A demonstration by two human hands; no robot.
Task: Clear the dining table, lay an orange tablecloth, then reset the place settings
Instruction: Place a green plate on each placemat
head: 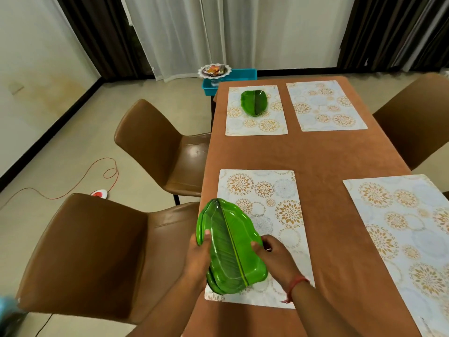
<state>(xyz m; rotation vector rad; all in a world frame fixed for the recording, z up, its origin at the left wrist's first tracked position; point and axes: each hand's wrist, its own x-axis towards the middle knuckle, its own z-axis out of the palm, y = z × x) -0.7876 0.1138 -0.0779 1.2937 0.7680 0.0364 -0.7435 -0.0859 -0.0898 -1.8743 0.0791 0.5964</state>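
Several stacked glossy green leaf-shaped plates (228, 246)

Stack of green leaf-shaped plates (229, 249) tilted over lower-centre placemat (262, 229); single leaf plate (254, 102) flat on upper-centre placemat (255, 110); orange tablecloth (315, 152) spread.

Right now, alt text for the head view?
Both hands, left hand and right hand, hold a stack of green leaf-shaped plates over the near-left placemat on an orange tablecloth. One leaf plate already sits on the far-left placemat.
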